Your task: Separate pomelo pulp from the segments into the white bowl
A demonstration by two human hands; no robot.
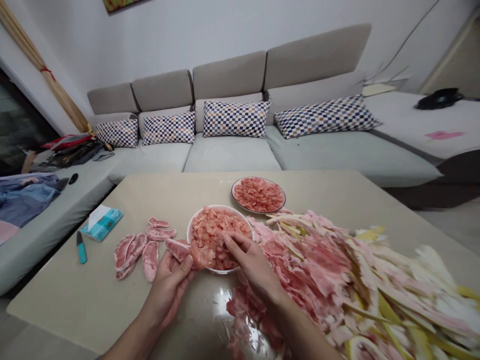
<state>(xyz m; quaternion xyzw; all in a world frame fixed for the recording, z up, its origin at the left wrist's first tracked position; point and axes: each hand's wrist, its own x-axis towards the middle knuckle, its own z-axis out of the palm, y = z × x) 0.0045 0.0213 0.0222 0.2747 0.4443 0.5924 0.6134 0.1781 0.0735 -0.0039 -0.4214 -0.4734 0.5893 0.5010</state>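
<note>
My left hand is closed on a pink pomelo segment at the near left rim of a white bowl. That bowl is heaped with peeled pink pomelo flesh. My right hand rests over the bowl's near side, its fingers bent and pinching at a piece of the flesh. Several unpeeled pink segments lie on the table left of the bowl. A second plate of peeled flesh stands just behind the bowl.
A large heap of pink and yellow-white pomelo peel and membrane covers the table's right side. A teal-handled knife and a tissue pack lie at the left. A grey sofa with checked cushions runs behind the beige table.
</note>
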